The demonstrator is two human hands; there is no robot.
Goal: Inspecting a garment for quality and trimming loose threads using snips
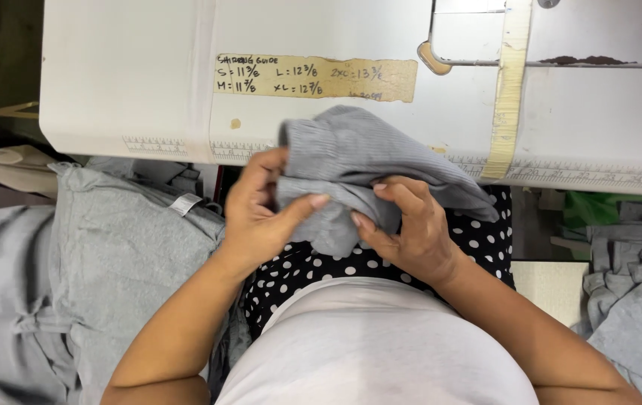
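A folded piece of grey ribbed fabric [358, 150] sits bunched at the near edge of the white work table [126, 82]. My left hand [257, 214] grips its left side, thumb pressed across the front fold. My right hand [407, 229] pinches the lower fold from the right, fingers curled over the cloth. Both hands hold the piece just above my lap, which is covered by black cloth with white dots [313, 274].
A tan paper label [317, 77] with handwriting and a strip of masking tape [508, 90] are stuck on the table. Printed ruler marks run along its front edge. Piles of grey garments lie at the left [111, 255] and at the right [636, 292].
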